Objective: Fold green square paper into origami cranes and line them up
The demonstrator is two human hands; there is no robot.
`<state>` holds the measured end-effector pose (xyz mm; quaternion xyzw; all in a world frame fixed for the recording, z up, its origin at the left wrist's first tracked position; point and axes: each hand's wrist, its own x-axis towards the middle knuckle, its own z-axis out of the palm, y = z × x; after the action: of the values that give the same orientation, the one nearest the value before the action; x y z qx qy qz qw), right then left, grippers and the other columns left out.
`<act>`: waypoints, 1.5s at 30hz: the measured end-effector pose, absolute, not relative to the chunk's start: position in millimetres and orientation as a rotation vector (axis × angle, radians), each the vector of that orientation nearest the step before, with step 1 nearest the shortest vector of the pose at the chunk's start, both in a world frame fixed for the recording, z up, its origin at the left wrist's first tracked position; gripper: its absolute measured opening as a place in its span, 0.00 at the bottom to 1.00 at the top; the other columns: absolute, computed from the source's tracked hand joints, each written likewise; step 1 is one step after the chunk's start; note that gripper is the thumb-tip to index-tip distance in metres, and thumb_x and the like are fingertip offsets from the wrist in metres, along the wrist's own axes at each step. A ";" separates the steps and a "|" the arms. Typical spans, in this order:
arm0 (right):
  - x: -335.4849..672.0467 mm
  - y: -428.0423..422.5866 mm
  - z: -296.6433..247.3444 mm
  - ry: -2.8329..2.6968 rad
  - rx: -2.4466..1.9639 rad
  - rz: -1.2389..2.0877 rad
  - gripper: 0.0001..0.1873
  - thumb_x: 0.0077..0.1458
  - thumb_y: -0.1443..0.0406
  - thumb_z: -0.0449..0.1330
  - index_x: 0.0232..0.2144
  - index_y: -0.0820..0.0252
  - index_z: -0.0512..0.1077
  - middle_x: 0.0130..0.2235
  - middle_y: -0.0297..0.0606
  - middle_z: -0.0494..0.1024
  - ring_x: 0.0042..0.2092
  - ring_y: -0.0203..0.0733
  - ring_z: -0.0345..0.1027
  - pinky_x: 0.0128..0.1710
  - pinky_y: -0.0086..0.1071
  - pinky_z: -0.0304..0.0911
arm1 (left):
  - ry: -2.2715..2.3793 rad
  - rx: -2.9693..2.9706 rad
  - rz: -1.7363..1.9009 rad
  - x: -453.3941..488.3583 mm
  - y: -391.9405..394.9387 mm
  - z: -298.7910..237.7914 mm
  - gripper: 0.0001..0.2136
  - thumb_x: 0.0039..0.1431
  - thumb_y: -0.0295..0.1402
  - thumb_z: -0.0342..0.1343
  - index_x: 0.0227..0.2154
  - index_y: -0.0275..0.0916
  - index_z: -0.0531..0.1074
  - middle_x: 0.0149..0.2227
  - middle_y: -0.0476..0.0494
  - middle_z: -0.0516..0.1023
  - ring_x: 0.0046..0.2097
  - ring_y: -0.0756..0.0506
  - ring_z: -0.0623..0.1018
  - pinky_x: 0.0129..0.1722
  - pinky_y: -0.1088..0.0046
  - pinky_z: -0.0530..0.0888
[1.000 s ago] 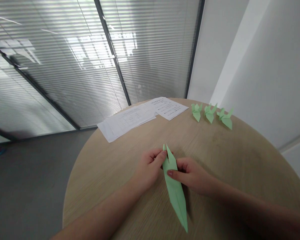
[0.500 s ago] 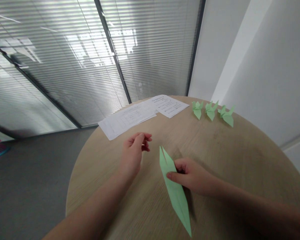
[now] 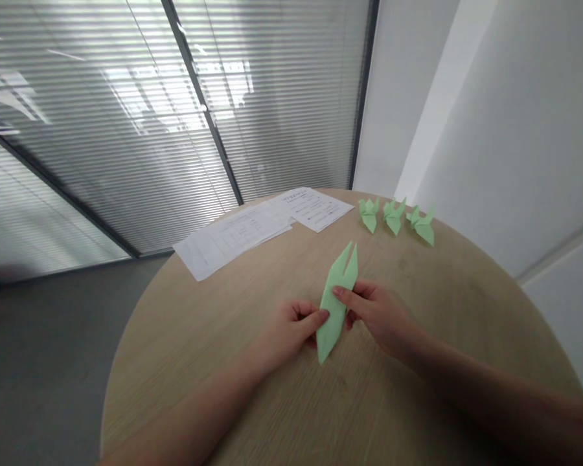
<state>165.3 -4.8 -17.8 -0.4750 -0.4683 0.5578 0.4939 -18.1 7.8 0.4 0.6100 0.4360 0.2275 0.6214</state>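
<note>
A light green folded origami paper (image 3: 334, 303), long and diamond-shaped, is held above the table in front of me. Its far end is split into two narrow points, and its near end comes to a single tip. My left hand (image 3: 298, 327) pinches the lower left edge, thumb on top. On the opposite edge, higher up, my right hand (image 3: 369, 307) grips the paper with its thumb pressed on the face. Fingers under the sheet are partly hidden.
Three green paper cranes, among them a middle crane (image 3: 393, 217), stand in a row at the far right of the round wooden table (image 3: 184, 336). Printed white sheets (image 3: 238, 236) lie along the far edge. Beyond are blinds-covered glass and a white wall.
My left hand has come over to the right and taken hold of the folded paper. The paper has moved up and now leans the other way, with my right hand still on it.
</note>
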 end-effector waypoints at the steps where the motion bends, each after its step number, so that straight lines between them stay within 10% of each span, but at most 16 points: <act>1: 165.2 -4.8 -17.7 -1.134 -1.147 1.369 0.21 0.49 0.48 0.67 0.25 0.60 0.74 0.25 0.34 0.73 0.24 0.35 0.64 0.22 0.31 0.62 | 1.005 1.391 0.527 -19.1 8.7 0.0 0.18 0.53 0.48 0.61 0.22 0.36 0.76 0.21 0.50 0.72 0.23 0.51 0.68 0.26 0.75 0.67; 11: 171.8 0.8 -18.1 -1.001 -1.056 1.640 0.22 0.48 0.49 0.68 0.31 0.63 0.77 0.29 0.39 0.74 0.29 0.37 0.66 0.20 0.28 0.64 | 0.895 1.395 0.897 -25.0 10.3 -0.5 0.20 0.60 0.41 0.60 0.53 0.40 0.73 0.41 0.41 0.82 0.39 0.45 0.80 0.36 0.70 0.76; 33: 165.5 -5.1 -21.3 -1.125 -1.011 1.769 0.25 0.49 0.45 0.66 0.32 0.62 0.76 0.27 0.36 0.76 0.27 0.36 0.69 0.24 0.30 0.67 | 1.019 1.601 0.866 -31.7 14.8 -7.1 0.12 0.58 0.41 0.62 0.30 0.35 0.79 0.29 0.43 0.80 0.30 0.47 0.76 0.31 0.72 0.72; 41: 163.2 -5.2 -24.6 -1.082 -0.991 1.503 0.36 0.49 0.55 0.70 0.56 0.54 0.60 0.37 0.37 0.80 0.31 0.41 0.75 0.28 0.35 0.72 | 1.082 1.336 0.941 -23.0 13.7 -4.0 0.14 0.53 0.43 0.64 0.30 0.35 0.74 0.26 0.46 0.78 0.27 0.48 0.77 0.29 0.72 0.74; 45: 162.4 -7.5 -26.7 -1.246 -0.961 1.409 0.24 0.51 0.55 0.68 0.48 0.55 0.68 0.37 0.38 0.81 0.32 0.41 0.75 0.31 0.35 0.71 | 1.107 1.322 0.937 -24.1 13.3 -3.4 0.13 0.54 0.42 0.64 0.30 0.36 0.73 0.26 0.46 0.78 0.27 0.49 0.77 0.29 0.71 0.75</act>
<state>162.4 -7.5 -26.7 -0.3960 -0.5136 0.5807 0.4921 -24.1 13.3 -3.4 0.5601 0.4687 0.3967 0.5561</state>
